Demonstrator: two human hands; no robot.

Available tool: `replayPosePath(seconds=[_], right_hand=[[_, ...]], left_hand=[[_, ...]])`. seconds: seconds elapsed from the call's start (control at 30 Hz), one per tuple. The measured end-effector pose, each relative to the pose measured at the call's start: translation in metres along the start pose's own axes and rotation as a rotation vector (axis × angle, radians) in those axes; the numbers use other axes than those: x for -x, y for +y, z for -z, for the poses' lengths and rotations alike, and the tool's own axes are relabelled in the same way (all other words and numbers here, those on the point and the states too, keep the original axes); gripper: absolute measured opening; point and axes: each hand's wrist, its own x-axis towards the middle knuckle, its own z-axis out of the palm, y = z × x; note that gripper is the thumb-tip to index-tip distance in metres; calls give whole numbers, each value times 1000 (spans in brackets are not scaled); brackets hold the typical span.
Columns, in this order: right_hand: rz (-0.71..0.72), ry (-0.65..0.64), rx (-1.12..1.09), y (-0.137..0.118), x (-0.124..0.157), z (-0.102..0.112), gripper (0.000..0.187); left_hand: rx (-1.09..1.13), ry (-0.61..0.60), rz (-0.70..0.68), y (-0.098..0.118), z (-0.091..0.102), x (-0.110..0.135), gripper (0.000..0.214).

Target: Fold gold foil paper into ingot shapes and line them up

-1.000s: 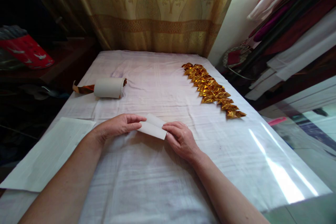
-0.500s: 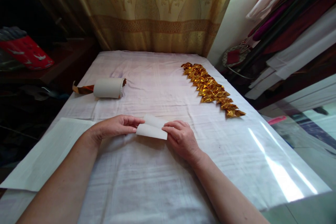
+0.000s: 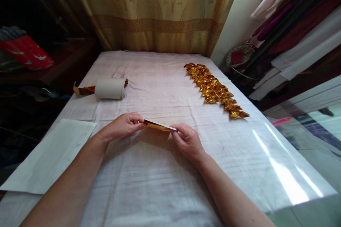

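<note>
A small sheet of gold foil paper point(image 3: 159, 126) is held above the cloth-covered table point(image 3: 149, 177), seen nearly edge-on with a pale edge up and a gold face toward me. My left hand point(image 3: 128, 125) pinches its left end between thumb and fingers. At the right end, the thumb and fingers of my right hand point(image 3: 187, 140) grip it too. Beyond the right hand, folded gold paper pieces point(image 3: 213, 87) lie in a long overlapping row. On the far left side rests a roll wrapped in white paper point(image 3: 109, 89), with brown-gold foil sticking out of both ends.
White paper sheets point(image 3: 57, 152) lie along the left edge, partly under my left forearm. A red container point(image 3: 32, 53) stands on a dark shelf at left. A curtain point(image 3: 160, 14) hangs behind the table, and clothes point(image 3: 301, 46) hang at right.
The paper has turned from its creased white side, open toward me, to an edge-on view with gold showing. Both hands have tilted with it, still holding its ends.
</note>
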Motion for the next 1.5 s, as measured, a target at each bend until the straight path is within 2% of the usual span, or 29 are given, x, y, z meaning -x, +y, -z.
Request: replayPosePath(seconds=[0.17, 0.37, 0.5, 0.8, 1.03, 1.33, 1.5], right_hand=[[-34, 34, -79, -1, 0, 0, 18], [-11, 69, -123, -3, -1, 0, 18], [-72, 92, -180, -6, -2, 0, 18], [-245, 18, -364, -12, -3, 1, 23], [-282, 11, -420, -9, -3, 0, 23], [-325, -28, -408, -3, 0, -3, 27], [-311, -27, -370, -3, 0, -4, 24]], left_hand=[[-27, 49, -102, 1, 0, 0, 43], [-33, 52, -68, 9, 1, 2, 42], [19, 84, -85, 13, 1, 2, 39], [151, -41, 98, 19, -2, 5, 37], [139, -77, 98, 20, -2, 5, 39], [131, -56, 205, 15, -5, 2, 45], [148, -50, 180, 12, -6, 2, 45]])
